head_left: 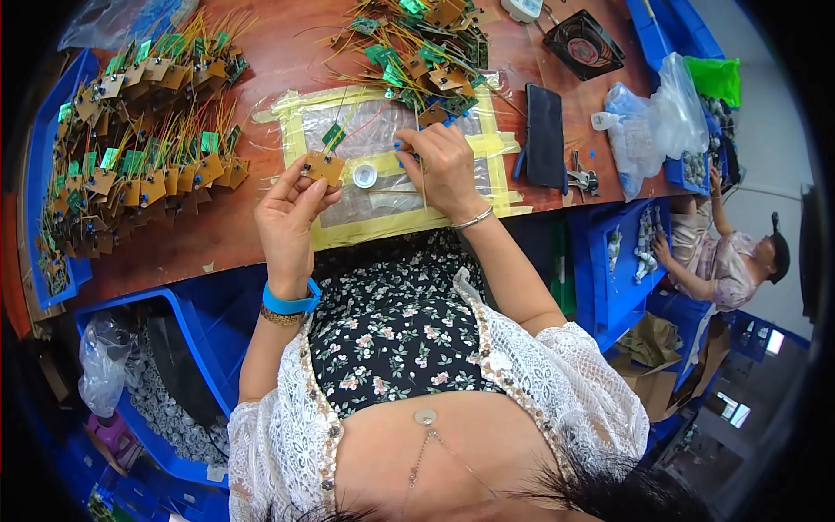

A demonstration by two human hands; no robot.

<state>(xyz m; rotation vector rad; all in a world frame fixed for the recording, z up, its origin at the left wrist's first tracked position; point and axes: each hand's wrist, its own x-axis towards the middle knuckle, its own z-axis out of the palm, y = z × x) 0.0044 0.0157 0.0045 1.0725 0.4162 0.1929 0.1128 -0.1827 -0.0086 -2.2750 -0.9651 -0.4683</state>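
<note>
My left hand [297,202] pinches the edge of a small brown circuit board [323,167] between thumb and fingers. Thin wires lead from this board to a little green board [333,136] just above it. A bit to the right, my right hand [445,170] is closed, fingers bent down over the mat. Blue bits [399,148] show at its fingertips, but what it grips is too hidden to name. Between both hands a small round white cup [364,176] rests on the clear plastic mat [391,202], which is edged with yellow tape.
Wired boards [139,165] fill a blue tray at left; another heap [426,61] lies beyond the mat. To the right are a black phone [544,135], a small fan [584,45], keys [583,174] and plastic bags [635,139]. A co-worker [735,261] sits by blue bins.
</note>
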